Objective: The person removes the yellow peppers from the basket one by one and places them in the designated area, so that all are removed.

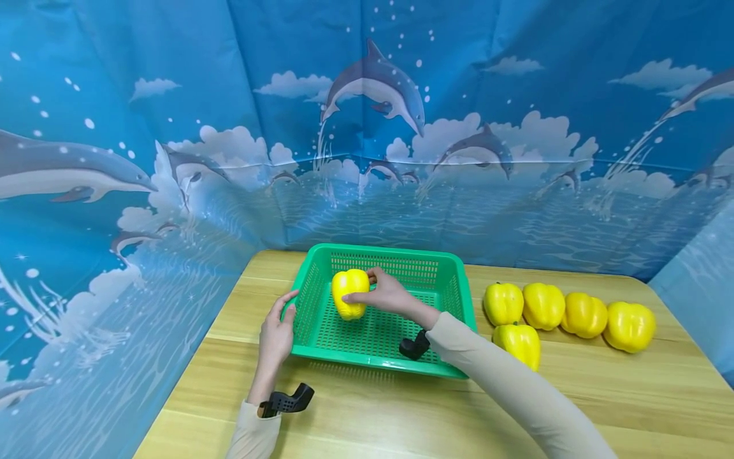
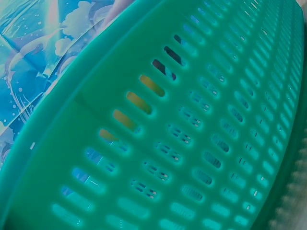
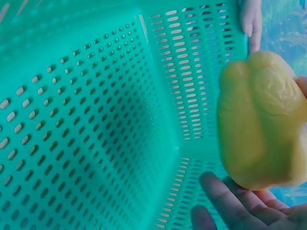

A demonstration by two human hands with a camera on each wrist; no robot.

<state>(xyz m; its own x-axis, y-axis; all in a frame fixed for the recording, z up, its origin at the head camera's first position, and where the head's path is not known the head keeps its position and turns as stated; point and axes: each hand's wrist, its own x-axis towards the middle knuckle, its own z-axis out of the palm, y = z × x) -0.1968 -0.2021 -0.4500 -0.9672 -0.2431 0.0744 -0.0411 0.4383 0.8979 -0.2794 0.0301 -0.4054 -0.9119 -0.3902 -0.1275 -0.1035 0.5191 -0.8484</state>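
A yellow bell pepper [image 1: 350,290] is held up inside the green plastic basket [image 1: 367,360], near its left wall. My right hand [image 1: 385,293] grips the pepper from its right side, thumb across the near face. In the right wrist view, the pepper [image 3: 261,124] hangs clear of the perforated floor, with fingertips [image 3: 220,191] beneath it. My left hand [image 1: 275,338] touches the basket's left rim from outside with thumb and fingers. The left wrist view shows mostly the slotted basket wall [image 2: 86,110], with yellow behind some slots.
Several more yellow bell peppers [image 1: 543,306] lie on the wooden table [image 1: 631,395] right of the basket; one [image 1: 518,344] sits nearer, partly behind the right sleeve. A dolphin-print curtain [image 1: 367,191] hangs behind the table. Both wrists carry black camera mounts [image 1: 292,398].
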